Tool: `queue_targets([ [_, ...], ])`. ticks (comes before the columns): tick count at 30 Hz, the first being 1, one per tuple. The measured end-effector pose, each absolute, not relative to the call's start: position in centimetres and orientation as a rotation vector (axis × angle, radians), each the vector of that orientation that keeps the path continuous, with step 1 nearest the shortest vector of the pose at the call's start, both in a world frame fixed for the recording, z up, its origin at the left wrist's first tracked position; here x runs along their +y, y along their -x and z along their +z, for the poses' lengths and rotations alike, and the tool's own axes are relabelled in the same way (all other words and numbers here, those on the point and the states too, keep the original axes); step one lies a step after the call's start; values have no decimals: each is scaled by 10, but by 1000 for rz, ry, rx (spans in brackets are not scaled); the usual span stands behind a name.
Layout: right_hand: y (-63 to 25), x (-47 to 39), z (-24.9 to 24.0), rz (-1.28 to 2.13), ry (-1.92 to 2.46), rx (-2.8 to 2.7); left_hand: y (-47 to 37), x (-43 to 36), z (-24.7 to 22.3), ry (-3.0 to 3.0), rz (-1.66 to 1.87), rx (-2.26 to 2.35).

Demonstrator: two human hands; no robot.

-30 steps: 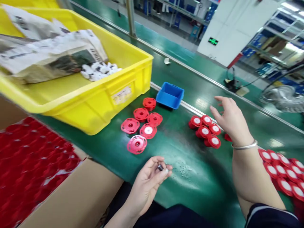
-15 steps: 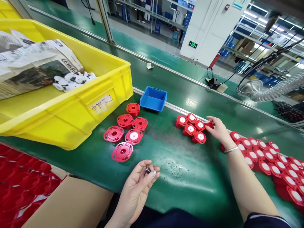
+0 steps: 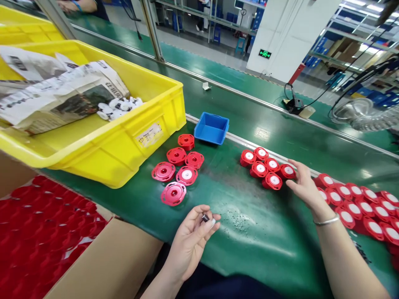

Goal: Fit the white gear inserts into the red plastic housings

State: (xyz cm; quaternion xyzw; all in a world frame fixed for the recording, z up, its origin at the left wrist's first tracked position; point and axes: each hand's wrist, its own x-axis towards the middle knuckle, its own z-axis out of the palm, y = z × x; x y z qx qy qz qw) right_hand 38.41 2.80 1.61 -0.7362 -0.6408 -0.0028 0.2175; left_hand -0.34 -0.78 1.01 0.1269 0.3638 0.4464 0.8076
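My left hand (image 3: 195,238) is closed in a pinch over the green worktop, holding a small white ridged part with a black end (image 3: 205,218). Most of that part is hidden by the fingers. My right hand (image 3: 307,189) has thumb and fingers apart beside a red round housing with a white disc (image 3: 287,171); whether a fingertip still touches it I cannot tell. That housing stands at the right end of a cluster of similar red housings (image 3: 259,169). Left of centre stand several more red housings (image 3: 173,193), only one of them with a white disc (image 3: 187,174).
A large yellow bin (image 3: 162,112) at left holds newspaper (image 3: 84,93) and white round parts (image 3: 120,106). Behind the housings sits a blue tray (image 3: 212,128). Tiny dark bits (image 3: 240,222) lie scattered. Many white-topped red housings (image 3: 363,203) stand at right; a carton (image 3: 109,257) is lower left.
My right hand has opened and drawn back from the red housing, whose white disc now shows. My left hand keeps its pinch. The whole view has shifted.
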Motion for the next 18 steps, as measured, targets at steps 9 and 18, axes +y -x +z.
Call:
queue_targets([
  [9, -290, 76, 55, -292, 1912, -2147, 6, -7, 1, -295, 951, 748],
  [18, -268, 113, 37, -217, 2266, -2203, 8, -12, 4, -315, 973, 893],
])
